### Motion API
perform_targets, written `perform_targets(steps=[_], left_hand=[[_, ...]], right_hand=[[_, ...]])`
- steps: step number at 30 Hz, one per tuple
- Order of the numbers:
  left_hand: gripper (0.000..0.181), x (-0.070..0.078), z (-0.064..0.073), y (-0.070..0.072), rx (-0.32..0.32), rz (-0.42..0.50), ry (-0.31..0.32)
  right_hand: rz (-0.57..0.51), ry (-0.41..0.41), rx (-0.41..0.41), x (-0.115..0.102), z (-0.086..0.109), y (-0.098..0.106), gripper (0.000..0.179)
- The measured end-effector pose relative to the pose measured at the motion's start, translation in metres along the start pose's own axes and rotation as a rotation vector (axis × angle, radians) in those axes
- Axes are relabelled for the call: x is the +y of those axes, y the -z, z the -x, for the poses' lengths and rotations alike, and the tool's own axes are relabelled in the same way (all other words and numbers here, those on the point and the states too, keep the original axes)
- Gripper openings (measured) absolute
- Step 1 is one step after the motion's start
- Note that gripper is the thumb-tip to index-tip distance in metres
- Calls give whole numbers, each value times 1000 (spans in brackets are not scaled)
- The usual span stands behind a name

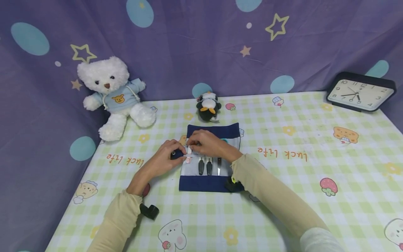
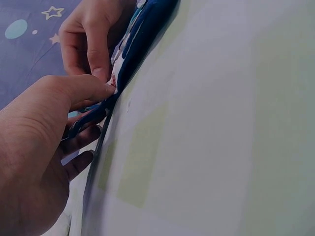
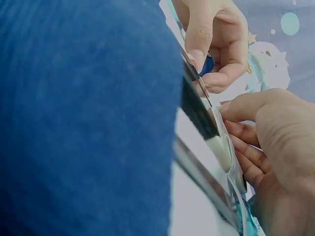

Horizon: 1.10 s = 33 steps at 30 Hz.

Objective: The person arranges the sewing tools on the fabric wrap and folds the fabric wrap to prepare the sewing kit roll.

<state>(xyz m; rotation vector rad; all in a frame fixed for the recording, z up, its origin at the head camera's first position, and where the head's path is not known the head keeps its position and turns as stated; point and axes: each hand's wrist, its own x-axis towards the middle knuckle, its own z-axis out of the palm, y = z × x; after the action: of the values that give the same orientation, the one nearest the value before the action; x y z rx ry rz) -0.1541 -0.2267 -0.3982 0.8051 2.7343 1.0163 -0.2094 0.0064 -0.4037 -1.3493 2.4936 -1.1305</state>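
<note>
Checked cloth (image 1: 201,217) up front, and there's the pouch (image 1: 201,183), spread open mid-frame, dark-handled tools (image 1: 209,168) across its middle! Left hand (image 1: 165,153) at its left edge, thumb and fingers gripping the navy tab (image 1: 177,154). Right hand (image 1: 206,142) lies over the pouch's upper left, fingers bent; whether they pinch anything, I can't tell. Beyond: penguin (image 1: 208,106) upper centre, bear (image 1: 114,98) upper left, clock (image 1: 359,92) upper right.

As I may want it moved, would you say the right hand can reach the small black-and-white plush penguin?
Probably yes, once freed: the right hand appears to pinch the open navy-and-grey fabric pouch, but the penguin sits just beyond the pouch's far edge with nothing standing between.
</note>
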Motion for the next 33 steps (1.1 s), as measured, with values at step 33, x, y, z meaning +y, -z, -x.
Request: perform_targets(steps=[33], left_hand=[[7, 1, 0, 1, -3, -13, 6]], right_hand=[[30, -11, 15, -2, 2, 0, 18]])
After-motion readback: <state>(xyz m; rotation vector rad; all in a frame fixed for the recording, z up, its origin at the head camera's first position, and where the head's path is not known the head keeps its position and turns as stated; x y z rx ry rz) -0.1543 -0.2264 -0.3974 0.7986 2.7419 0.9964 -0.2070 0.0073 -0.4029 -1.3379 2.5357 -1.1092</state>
